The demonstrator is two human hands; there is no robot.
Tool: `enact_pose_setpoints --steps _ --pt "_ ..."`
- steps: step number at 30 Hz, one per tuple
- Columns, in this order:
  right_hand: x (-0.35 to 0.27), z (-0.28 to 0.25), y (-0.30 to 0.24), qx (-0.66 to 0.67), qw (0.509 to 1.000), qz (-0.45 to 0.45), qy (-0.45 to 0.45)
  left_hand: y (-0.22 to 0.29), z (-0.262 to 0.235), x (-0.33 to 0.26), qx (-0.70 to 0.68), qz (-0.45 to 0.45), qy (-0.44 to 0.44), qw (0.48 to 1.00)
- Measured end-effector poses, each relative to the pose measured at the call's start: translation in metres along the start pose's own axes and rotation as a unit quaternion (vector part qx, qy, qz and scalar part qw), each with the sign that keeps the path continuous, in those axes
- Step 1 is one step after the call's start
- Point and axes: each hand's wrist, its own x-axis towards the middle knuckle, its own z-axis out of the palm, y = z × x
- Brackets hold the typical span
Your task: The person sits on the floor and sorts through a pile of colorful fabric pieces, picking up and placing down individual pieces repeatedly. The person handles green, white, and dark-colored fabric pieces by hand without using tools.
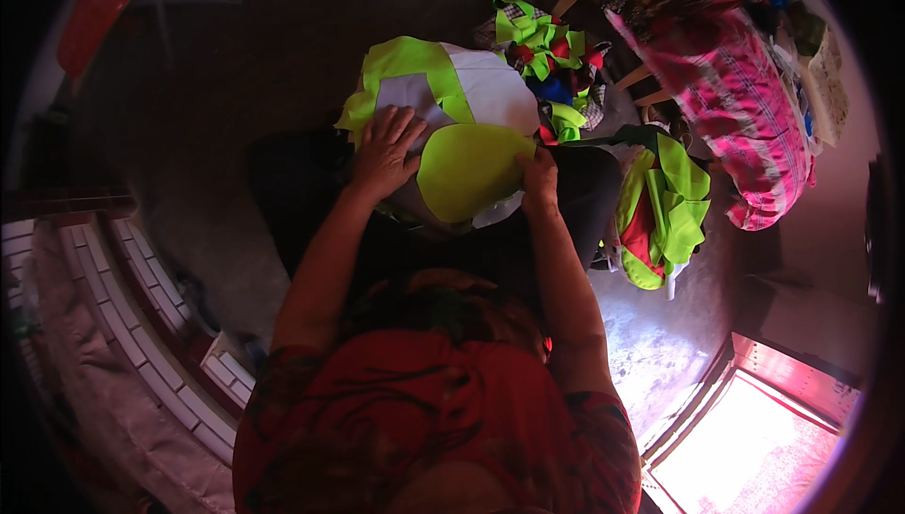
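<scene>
Across my lap lies a bundle of cloth with a lime-green band (pixel 401 55) and a white panel (pixel 495 85). On top of it is a rounded yellow-green cloth piece (pixel 468 173). My left hand (pixel 385 148) rests on the greyish part of the cloth, beside the left edge of the rounded piece, fingers stretched out. At the opposite edge, my right hand (pixel 538 177) has its fingers closed on the rounded piece. Part of the cloth underneath is hidden by this piece and my hands.
A heap of lime, red, blue and checked scraps (pixel 556 61) lies beyond my right knee. Nearer is another pile of lime and red cloth (pixel 665 203). A pink plaid cloth (pixel 707 99) drapes at the far right. Bright light enters by a doorway (pixel 754 439).
</scene>
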Motion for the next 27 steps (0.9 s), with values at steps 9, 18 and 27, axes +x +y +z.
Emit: enact_pose_setpoints --steps 9,18,27 --pt "-0.002 0.009 0.008 -0.187 0.979 -0.068 0.042 -0.003 0.002 -0.002 -0.014 -0.013 -0.002 1.000" --pt "0.002 0.013 0.013 -0.150 0.973 -0.152 0.087 0.004 -0.010 -0.001 -0.044 -0.010 -0.005 0.999" --pt "-0.045 0.030 -0.028 -0.403 0.830 -0.379 0.078 0.001 -0.008 0.000 -0.054 -0.003 0.022 0.998"
